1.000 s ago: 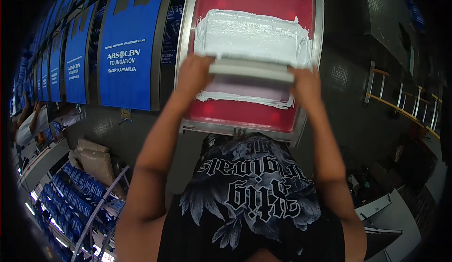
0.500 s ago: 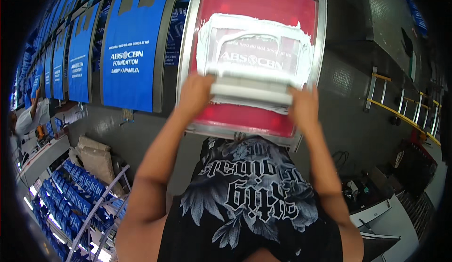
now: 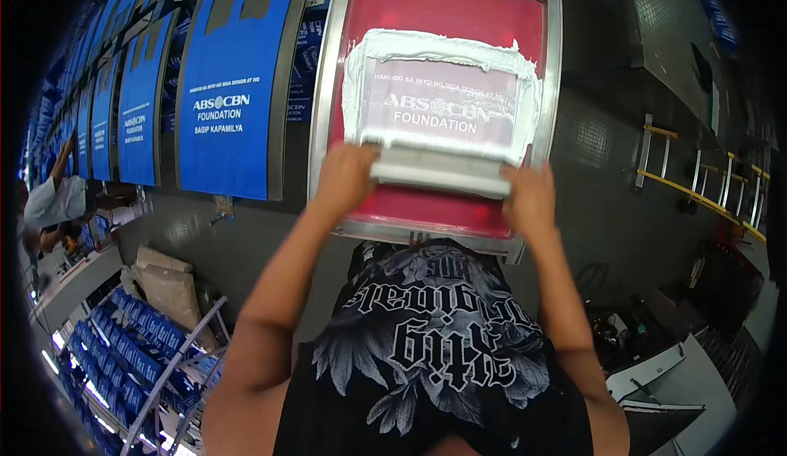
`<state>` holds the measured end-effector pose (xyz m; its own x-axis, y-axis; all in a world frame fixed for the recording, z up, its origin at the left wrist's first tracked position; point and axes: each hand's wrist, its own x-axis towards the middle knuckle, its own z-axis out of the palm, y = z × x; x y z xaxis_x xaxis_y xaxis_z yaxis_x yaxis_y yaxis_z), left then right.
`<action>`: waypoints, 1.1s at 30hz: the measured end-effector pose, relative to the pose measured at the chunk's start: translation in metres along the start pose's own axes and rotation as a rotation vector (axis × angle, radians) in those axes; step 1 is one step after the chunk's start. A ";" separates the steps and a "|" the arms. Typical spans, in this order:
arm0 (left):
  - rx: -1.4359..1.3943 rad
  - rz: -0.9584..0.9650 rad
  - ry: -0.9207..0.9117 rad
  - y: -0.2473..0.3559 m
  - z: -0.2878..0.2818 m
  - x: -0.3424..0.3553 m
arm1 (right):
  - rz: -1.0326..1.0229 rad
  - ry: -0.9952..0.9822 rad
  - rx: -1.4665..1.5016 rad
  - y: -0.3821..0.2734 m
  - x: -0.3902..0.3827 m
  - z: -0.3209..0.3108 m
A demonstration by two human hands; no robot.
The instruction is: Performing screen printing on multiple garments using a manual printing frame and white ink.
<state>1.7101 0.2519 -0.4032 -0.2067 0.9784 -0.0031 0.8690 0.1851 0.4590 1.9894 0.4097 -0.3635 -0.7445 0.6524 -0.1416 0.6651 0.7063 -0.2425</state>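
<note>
Both hands grip a wide, pale squeegee [image 3: 439,169] across the lower part of a red screen-printing screen [image 3: 443,9] in a silver metal frame [image 3: 554,54]. My left hand [image 3: 348,169] is closed on its left end, my right hand [image 3: 529,192] on its right end. Thick white ink [image 3: 434,46] forms a ridge around a pale stencil area where white lettering shows, and more lies along the squeegee's edge. To the left, blue bags with white print [image 3: 221,87] lie flat on narrow boards in a row.
A person [image 3: 53,202] works at the far left. A rack of blue items [image 3: 131,358] and brown sacks [image 3: 164,288] stand lower left. A ladder with yellow rails [image 3: 689,190] lies at right, near a metal structure [image 3: 672,38]; white panels [image 3: 689,374] sit lower right.
Both hands have drawn the squeegee down the screen toward my body. The middle of the white ink is now scraped thin, showing the lettering, with a ridge left around it.
</note>
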 end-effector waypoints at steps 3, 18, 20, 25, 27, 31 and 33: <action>0.094 -0.134 -0.098 -0.015 -0.026 0.120 | 0.109 -0.150 -0.143 0.038 0.107 -0.025; 0.032 -0.043 -0.016 -0.012 -0.015 0.062 | 0.060 -0.062 -0.053 0.013 0.053 -0.013; 0.079 -0.091 -0.084 -0.024 -0.023 0.126 | 0.053 -0.079 -0.155 0.039 0.114 -0.021; 0.083 -0.114 -0.104 -0.027 -0.057 0.189 | 0.028 -0.190 -0.033 0.063 0.198 -0.063; 0.088 -0.121 -0.042 -0.033 -0.069 0.180 | -0.081 -0.168 -0.004 0.057 0.212 -0.078; 0.079 0.044 0.542 0.006 -0.084 0.101 | -0.052 -0.253 0.062 0.068 0.228 -0.097; -0.278 -0.358 -0.093 0.036 -0.068 0.036 | -0.089 -0.149 0.034 0.089 0.234 -0.077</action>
<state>1.7038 0.2876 -0.3267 -0.4196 0.8637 -0.2792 0.5937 0.4938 0.6354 1.8785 0.6463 -0.3442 -0.8023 0.5380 -0.2586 0.5959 0.7481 -0.2921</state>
